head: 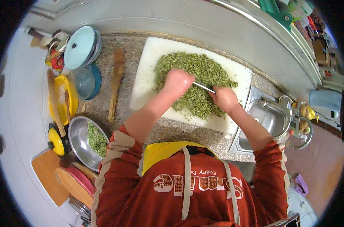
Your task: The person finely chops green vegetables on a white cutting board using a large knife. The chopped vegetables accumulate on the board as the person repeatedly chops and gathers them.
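Note:
A broad layer of finely chopped green vegetable [206, 66] covers much of the white cutting board [142, 90] in front of me. My left hand [179, 81] is closed in a fist at one end of a knife [204, 87], over the left part of the greens. The other end is in the grip of my right hand [225, 98], lower and to the right. Between the hands only a narrow metal strip of the knife shows, seen from above. Its handle is hidden by my fingers, and its cutting edge is out of sight.
To the right is a steel sink [269, 119]. A steel bowl [78, 139] with chopped greens stands at the left, near a yellow basin [72, 105] and a light-blue lidded pot [78, 46]. A wooden spatula [116, 82] lies left of the board. The wall [172, 20] rises behind.

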Available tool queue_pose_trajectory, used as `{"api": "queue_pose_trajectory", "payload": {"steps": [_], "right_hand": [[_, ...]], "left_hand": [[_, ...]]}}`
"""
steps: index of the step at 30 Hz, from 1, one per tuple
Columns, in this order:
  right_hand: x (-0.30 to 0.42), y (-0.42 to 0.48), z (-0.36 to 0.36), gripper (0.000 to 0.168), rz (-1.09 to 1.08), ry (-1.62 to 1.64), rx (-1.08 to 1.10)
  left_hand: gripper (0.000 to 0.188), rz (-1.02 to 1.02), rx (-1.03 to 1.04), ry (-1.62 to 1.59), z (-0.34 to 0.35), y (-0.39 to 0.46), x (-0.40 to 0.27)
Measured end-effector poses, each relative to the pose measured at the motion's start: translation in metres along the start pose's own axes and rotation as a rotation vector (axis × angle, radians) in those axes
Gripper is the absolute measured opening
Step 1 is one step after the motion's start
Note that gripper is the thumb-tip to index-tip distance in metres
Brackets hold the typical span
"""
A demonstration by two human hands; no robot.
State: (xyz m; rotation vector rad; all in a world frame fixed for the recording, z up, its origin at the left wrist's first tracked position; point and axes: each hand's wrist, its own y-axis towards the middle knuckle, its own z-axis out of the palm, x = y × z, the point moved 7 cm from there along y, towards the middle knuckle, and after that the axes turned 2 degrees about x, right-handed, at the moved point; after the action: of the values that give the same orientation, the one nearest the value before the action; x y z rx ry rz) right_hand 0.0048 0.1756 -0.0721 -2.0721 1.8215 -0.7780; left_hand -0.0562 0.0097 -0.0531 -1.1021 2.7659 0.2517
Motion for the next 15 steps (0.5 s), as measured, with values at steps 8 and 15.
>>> {"api": "queue_pose_trajectory", "payload": {"steps": [8, 15], "right_hand": [[0.036, -0.053, -0.026, 0.023, -0.093, -0.052, -0.183], [0.066, -0.093, 0.024, 0.022, -0.234, -0.093, -0.050]], "left_hand": [[0.006, -0.030, -0.134, -0.088, -0.052, -0.060, -0.004], [0.008, -0.155, 0.031, -0.168, -0.044, -0.150, -0.039]]}}
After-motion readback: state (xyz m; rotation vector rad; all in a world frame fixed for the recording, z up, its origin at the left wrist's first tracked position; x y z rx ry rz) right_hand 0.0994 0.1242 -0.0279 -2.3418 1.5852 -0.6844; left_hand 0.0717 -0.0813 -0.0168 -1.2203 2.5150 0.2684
